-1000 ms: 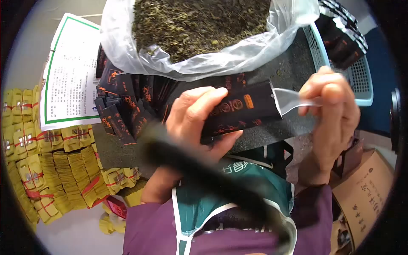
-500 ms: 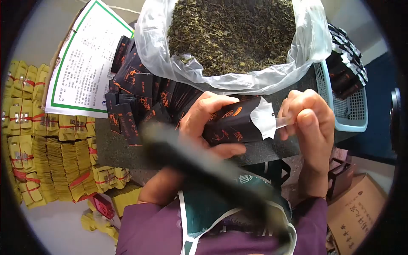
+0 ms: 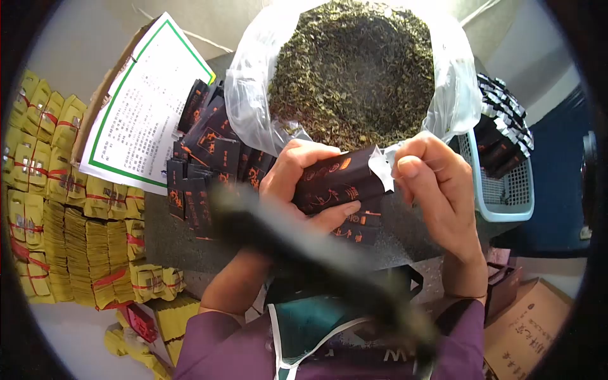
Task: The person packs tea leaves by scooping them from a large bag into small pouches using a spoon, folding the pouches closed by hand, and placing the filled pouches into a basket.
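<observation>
My left hand (image 3: 285,177) is wrapped around a black packet (image 3: 335,180) with orange print. The packet lies on its side, its torn white end (image 3: 380,170) facing right. Close to that end, my right hand (image 3: 437,183) is closed, thumb against curled fingers; what lies in the pinch is hidden. Behind both hands stands a large clear plastic bag (image 3: 459,82) of dried tea leaves (image 3: 354,76). Under and left of the packet lie several flat black packets (image 3: 218,155).
A light-blue basket (image 3: 505,209) with filled black packets (image 3: 503,136) stands at right. Bundled yellow packets (image 3: 82,247) are stacked at left, near a green-bordered printed sheet (image 3: 142,120). A cardboard box (image 3: 529,332) sits low right. A blurred dark bar (image 3: 316,253) crosses the view.
My right hand has come in against the packet's white end; the clear strip between them no longer shows. The view has shifted, so the bag of leaves and the basket appear lower.
</observation>
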`<state>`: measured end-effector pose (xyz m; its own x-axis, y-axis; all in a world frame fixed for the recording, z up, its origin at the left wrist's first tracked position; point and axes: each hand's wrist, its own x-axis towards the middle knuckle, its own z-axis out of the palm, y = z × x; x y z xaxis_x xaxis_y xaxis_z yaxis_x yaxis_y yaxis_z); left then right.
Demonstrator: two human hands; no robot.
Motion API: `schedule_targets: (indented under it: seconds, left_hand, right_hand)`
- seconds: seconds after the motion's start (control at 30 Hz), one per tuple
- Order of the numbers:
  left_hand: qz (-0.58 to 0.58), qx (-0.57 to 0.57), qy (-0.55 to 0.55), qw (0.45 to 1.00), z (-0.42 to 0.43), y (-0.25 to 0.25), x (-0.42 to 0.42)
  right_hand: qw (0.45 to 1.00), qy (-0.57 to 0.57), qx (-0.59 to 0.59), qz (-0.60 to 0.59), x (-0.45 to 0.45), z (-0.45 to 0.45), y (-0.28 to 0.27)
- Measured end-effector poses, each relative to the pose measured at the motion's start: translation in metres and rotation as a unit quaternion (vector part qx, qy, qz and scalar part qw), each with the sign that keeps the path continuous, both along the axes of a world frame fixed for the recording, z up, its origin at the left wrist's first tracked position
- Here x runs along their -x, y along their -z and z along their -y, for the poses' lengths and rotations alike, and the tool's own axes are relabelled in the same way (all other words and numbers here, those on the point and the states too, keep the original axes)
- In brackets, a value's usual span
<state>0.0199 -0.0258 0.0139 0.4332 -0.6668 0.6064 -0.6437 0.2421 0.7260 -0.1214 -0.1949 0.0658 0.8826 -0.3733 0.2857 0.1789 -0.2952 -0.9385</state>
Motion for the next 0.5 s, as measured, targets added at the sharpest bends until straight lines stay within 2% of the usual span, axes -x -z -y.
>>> schedule_targets:
  seconds: [0.03,0.1,0.2,0.27,0.33,0.43,0.5]
  left_hand:
    - [0.006,0.006,0.000,1.000,0.001,0.000,0.000]
    - [-0.126,-0.015,0.001,0.992,0.003,0.001,-0.001]
    - [-0.112,-0.042,-0.020,0.993,0.008,-0.003,-0.013]
    - [-0.107,-0.045,-0.020,0.993,0.012,-0.008,-0.014]
    - [-0.139,0.009,-0.019,0.990,0.015,-0.014,-0.009]
    - [-0.123,0.032,-0.012,0.992,0.019,-0.017,-0.009]
    - [-0.130,0.016,-0.024,0.991,0.017,-0.020,-0.010]
  right_hand:
    - [0.997,0.019,0.074,0.020,-0.002,0.001,-0.001]
    - [0.997,0.021,0.056,0.046,-0.004,0.006,-0.007]
    - [0.998,0.004,-0.038,0.054,-0.007,0.013,-0.020]
    - [0.998,-0.004,-0.014,0.056,-0.017,0.015,-0.022]
    - [0.998,-0.014,0.052,0.043,-0.024,0.015,-0.026]
    - [0.995,-0.009,0.095,0.036,-0.030,0.013,-0.032]
    - [0.996,-0.015,0.082,0.041,-0.031,0.015,-0.038]
